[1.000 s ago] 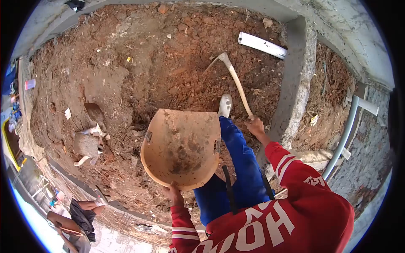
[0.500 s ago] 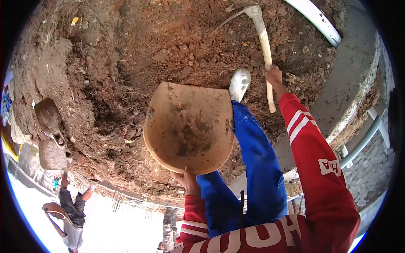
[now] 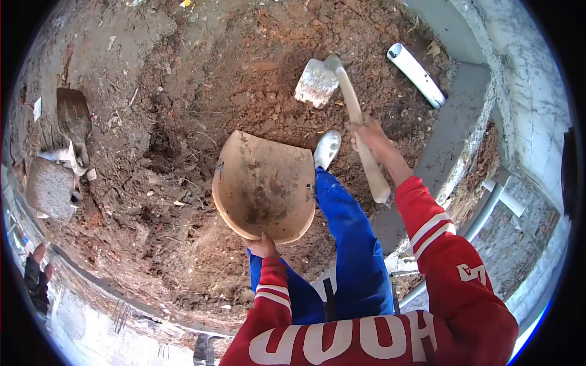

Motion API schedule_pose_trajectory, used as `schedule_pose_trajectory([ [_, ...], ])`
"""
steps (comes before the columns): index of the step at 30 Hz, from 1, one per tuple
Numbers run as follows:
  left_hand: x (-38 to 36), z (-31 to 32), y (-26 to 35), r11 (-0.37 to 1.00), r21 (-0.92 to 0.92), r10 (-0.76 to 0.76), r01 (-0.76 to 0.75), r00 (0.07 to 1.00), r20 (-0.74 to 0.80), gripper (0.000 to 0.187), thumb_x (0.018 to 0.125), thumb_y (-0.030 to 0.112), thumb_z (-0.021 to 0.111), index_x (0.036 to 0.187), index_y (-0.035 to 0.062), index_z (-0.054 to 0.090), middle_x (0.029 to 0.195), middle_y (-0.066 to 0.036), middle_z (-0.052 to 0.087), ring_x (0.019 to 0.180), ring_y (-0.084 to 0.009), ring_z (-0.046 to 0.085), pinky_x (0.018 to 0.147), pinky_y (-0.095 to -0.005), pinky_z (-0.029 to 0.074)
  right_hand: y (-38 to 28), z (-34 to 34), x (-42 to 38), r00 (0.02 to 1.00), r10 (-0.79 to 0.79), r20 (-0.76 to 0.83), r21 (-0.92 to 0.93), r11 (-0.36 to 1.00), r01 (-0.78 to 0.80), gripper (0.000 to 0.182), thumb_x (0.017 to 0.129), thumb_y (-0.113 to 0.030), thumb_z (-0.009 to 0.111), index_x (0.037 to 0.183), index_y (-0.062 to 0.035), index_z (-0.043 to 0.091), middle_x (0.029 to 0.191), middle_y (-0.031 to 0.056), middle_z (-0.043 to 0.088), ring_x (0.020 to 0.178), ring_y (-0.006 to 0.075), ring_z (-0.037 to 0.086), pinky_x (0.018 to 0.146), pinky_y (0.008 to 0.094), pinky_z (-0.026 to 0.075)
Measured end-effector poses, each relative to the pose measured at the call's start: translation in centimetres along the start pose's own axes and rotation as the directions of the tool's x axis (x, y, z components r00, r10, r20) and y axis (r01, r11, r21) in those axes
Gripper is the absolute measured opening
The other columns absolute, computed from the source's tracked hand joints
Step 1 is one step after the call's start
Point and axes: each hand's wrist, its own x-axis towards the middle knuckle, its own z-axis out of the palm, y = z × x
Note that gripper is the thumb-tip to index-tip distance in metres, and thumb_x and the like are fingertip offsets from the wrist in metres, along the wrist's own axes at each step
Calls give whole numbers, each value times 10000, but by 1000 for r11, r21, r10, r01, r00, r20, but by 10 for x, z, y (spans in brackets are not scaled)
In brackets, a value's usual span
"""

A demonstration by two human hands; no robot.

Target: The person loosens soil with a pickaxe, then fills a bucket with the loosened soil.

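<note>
Over the reddish soil, the right hand (image 3: 371, 138) grips the wooden handle of a hoe (image 3: 317, 83), its blade beyond the white boot (image 3: 327, 149). The left hand (image 3: 262, 246) holds the near rim of a tan scoop-shaped pan (image 3: 267, 189), which is in front of the legs and dirty inside.

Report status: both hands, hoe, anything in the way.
Right hand closed around hoe handle. Left hand gripping near rim of basin. White shoe close beside basin.
</note>
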Motion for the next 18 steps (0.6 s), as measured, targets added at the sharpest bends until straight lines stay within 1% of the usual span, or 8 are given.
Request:
schedule_pose_trajectory([
  [1, 22, 11, -44, 978, -203, 61, -53, 998, 35, 827, 658, 71, 736, 1405, -33, 397, 1278, -272, 572, 1165, -434, 563, 1005, -479, 446, 3, 18, -12, 996, 75, -50, -48, 996, -77, 297, 962, -120, 585, 1204, -19, 445, 744, 49, 529, 586, 134, 551, 470, 295, 486],
  [2, 34, 20, -59, 975, -220, 58, -43, 997, 60, 827, 658, 71, 736, 1405, -33, 397, 1278, -272, 572, 1165, -434, 563, 1005, -479, 446, 5, 40, -26, 992, 117, -54, -93, 988, -122, 273, 966, -137, 581, 1180, -17, 464, 748, 44, 534, 583, 141, 564, 464, 304, 493],
  [4, 44, 10, -70, 994, 105, -20, 24, 999, -38, 802, 656, 88, 747, 1387, 5, 428, 1197, -255, 623, 1102, -440, 597, 954, -495, 472, 33, 75, -22, 986, 168, -14, -143, 975, -169, 251, 959, -161, 590, 1128, -7, 488, 728, 47, 542, 565, 154, 566, 459, 317, 499],
  [5, 44, 1, -61, 981, 84, -178, 176, 984, 26, 775, 661, 82, 743, 1375, 40, 443, 1176, -248, 634, 1087, -454, 597, 926, -510, 479, 34, 90, -14, 987, 162, -24, -162, 973, -163, 251, 959, -161, 590, 1128, -7, 488, 728, 47, 542, 565, 154, 566, 459, 317, 499],
  [8, 26, -21, -61, 982, 65, -181, 180, 984, 6, 746, 677, 45, 728, 1372, 53, 457, 1192, -237, 630, 1094, -437, 605, 928, -497, 482, 29, 136, -3, 996, 51, -76, -310, 948, -72, 230, 939, -189, 613, 1032, 1, 523, 678, 48, 542, 522, 166, 561, 446, 334, 494],
  [9, 19, -25, -72, 974, -185, -130, 133, 991, 29, 709, 692, -2, 703, 1361, 43, 472, 1202, -226, 631, 1107, -419, 611, 942, -486, 479, 26, 144, 15, 996, 47, -71, -343, 937, -69, 231, 933, -191, 619, 1014, 6, 528, 664, 49, 540, 510, 168, 559, 445, 337, 494],
  [14, 20, -34, -73, 975, -99, -192, 198, 979, 68, 668, 712, 3, 719, 1339, 52, 495, 1192, -207, 649, 1095, -400, 629, 946, -468, 483, -8, 148, 12, 997, 75, -9, -478, 876, -70, 270, 924, -202, 634, 1025, 25, 530, 656, 38, 527, 475, 162, 537, 413, 328, 473],
  [18, 37, -1, -77, 974, -60, -212, 220, 970, 120, 635, 716, 30, 744, 1307, 54, 513, 1160, -179, 674, 1062, -394, 646, 937, -464, 490, 15, 120, 12, 997, 67, -33, -520, 851, -74, 305, 937, -241, 633, 1055, 13, 512, 650, 32, 510, 457, 153, 519, 391, 318, 459],
])
